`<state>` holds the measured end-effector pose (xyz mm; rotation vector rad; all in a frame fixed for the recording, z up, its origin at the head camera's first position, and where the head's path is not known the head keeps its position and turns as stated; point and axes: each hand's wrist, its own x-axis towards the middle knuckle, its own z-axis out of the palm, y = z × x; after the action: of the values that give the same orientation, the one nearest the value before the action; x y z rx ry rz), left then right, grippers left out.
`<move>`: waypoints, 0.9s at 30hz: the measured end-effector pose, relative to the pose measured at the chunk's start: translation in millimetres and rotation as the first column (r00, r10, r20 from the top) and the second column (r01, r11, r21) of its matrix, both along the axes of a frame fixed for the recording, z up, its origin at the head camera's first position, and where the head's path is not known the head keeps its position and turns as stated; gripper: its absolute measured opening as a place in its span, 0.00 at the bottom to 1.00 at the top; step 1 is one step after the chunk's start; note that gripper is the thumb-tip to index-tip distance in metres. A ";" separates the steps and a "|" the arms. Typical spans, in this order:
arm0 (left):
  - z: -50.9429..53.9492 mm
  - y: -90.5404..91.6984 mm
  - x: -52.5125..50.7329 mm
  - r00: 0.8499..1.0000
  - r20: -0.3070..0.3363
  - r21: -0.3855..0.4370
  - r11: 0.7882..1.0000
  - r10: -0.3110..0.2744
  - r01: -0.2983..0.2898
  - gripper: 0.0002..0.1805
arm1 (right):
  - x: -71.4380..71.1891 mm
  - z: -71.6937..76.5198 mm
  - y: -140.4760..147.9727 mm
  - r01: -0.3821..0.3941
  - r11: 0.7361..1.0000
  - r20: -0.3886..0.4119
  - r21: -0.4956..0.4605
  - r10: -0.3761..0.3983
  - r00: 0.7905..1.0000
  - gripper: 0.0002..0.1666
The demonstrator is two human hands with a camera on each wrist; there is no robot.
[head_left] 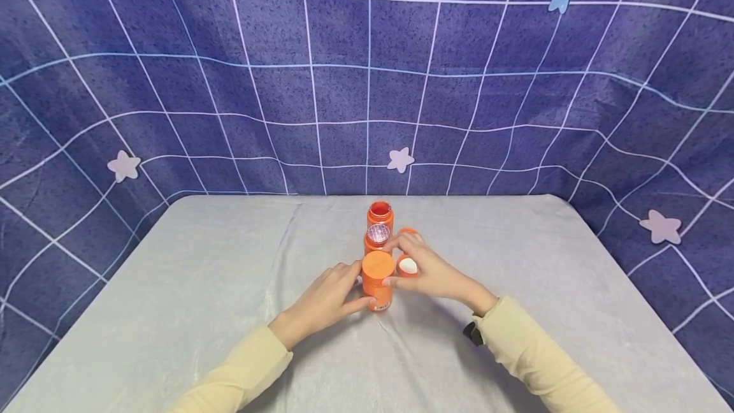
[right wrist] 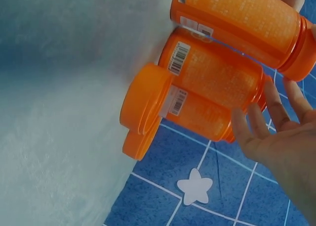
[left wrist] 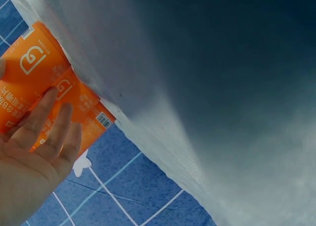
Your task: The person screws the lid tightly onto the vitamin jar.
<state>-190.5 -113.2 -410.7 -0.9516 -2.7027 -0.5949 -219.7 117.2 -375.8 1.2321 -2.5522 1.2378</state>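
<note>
Three orange bottles stand in a row away from me. The nearest bottle [head_left: 376,295] wears its orange lid [head_left: 378,264]. My left hand [head_left: 323,298] holds this bottle low on its left side, thumb in front and fingers behind, as the left wrist view also shows. At its top right, my right hand [head_left: 430,271] has thumb and index finger on the lid's edge; the other fingers stretch out beside it. Behind, the middle bottle [right wrist: 212,72] has no lid and a shiny patterned seal [head_left: 378,233] over its mouth. The farthest bottle [head_left: 378,215] is uncapped, its mouth uncovered.
Two loose orange lids lie right of the row: the nearer lid [head_left: 408,266] shows a white inside, and the farther lid [right wrist: 139,146] is partly behind my right hand. A pale grey cloth covers the table [head_left: 201,311]. Behind it hangs a blue gridded curtain [head_left: 275,94].
</note>
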 end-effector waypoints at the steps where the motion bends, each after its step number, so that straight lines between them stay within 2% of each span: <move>1: -0.2 0.0 -0.1 1.000 -0.006 0.001 1.000 -0.002 0.002 0.33 | 0.3 -0.2 -0.6 0.003 1.000 0.003 -0.008 -0.003 1.000 0.26; 7: -0.3 -0.2 0.5 0.999 -0.033 -0.003 1.000 -0.004 0.004 0.34 | 1.7 -0.9 -3.1 0.025 0.999 0.004 -0.031 -0.025 1.000 0.26; 15: -0.9 0.1 0.1 1.000 -0.030 0.000 1.000 -0.003 0.003 0.35 | 2.0 -1.5 -3.2 0.045 0.999 0.004 -0.019 -0.045 0.999 0.27; 27: -1.8 -0.2 -0.4 1.000 -0.026 0.000 1.000 -0.003 0.003 0.35 | -2.2 0.5 1.2 -0.016 0.999 -0.025 0.038 0.017 1.000 0.32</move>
<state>-190.9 -113.4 -412.5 -0.9569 -2.6791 -0.5787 -221.9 118.3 -375.3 1.2697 -2.5650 1.1745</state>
